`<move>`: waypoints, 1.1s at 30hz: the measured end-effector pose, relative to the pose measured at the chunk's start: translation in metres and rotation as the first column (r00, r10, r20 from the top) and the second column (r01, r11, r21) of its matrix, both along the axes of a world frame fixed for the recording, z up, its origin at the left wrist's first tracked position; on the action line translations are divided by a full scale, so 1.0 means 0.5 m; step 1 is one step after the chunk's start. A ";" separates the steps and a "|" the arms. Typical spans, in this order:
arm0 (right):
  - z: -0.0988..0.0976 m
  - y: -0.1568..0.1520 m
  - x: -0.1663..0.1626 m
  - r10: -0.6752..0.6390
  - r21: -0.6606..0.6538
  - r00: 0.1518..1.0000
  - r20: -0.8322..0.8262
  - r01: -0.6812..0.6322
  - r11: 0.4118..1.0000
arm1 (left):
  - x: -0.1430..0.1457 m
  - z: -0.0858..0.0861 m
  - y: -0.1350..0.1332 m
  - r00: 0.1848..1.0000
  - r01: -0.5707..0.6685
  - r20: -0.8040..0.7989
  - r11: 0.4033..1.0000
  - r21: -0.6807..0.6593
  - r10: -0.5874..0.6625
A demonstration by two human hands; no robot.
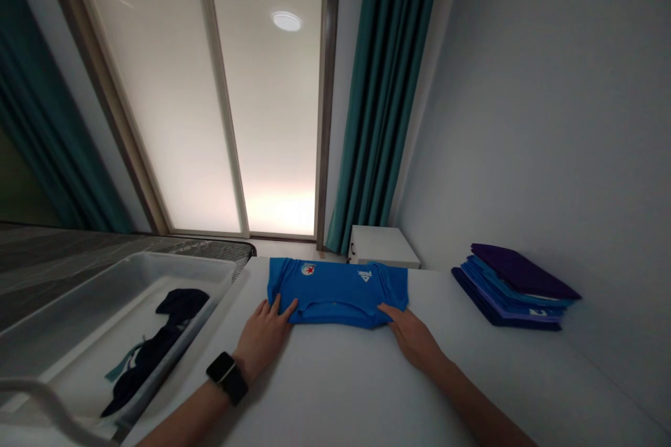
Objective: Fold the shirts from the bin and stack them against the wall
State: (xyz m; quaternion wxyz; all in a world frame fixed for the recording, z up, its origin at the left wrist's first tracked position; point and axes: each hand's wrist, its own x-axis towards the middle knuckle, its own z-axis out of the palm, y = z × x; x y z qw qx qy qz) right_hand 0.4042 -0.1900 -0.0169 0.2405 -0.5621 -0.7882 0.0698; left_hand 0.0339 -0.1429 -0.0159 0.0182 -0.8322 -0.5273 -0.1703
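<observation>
A folded blue T-shirt [330, 286] lies on the white table [335, 384] in front of me, its neckline towards me. A round badge and a white logo show on its front. My left hand [267, 335], with a dark watch on the wrist, rests with spread fingers on the shirt's near left corner. At the near right corner, beside the neckline, my right hand [412, 339] holds the cloth edge between its fingers and thumb. Part of the right fingers is hidden.
On the right, a stack of folded clothes [518, 290], purple on top, sits near the wall. A translucent bin [225, 272] at left holds crumpled dark clothing [157, 349]. Behind the table stand a small white cabinet [385, 244], a teal curtain [385, 98] and frosted sliding doors [272, 119].
</observation>
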 end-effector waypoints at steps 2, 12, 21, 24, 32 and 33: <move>0.007 -0.034 0.003 0.024 0.029 0.999 0.043 -0.025 0.999 | -0.009 -0.001 -0.039 1.000 0.016 0.019 1.000 -0.001 -0.016; 0.102 -0.089 -0.035 0.076 0.010 0.939 0.337 -0.084 0.996 | 0.002 0.050 -0.092 0.983 0.184 -0.008 0.982 0.052 -0.184; 0.057 0.080 -0.095 0.086 0.063 0.990 0.113 -0.094 0.994 | 0.049 0.046 0.065 0.974 0.195 0.116 0.981 -0.010 -0.193; 0.018 0.110 -0.109 0.016 0.015 0.992 0.122 -0.018 1.000 | 0.049 0.009 0.091 0.990 0.126 0.070 0.990 -0.057 -0.122; 0.021 0.078 -0.118 -0.021 -0.183 0.961 0.276 0.074 0.980 | 0.058 0.020 0.044 0.993 -0.006 -0.119 0.996 -0.084 -0.004; 0.024 0.068 -0.119 -0.016 -0.193 0.957 0.290 0.075 0.978 | 0.058 0.024 0.034 0.990 -0.012 -0.141 0.996 -0.089 -0.001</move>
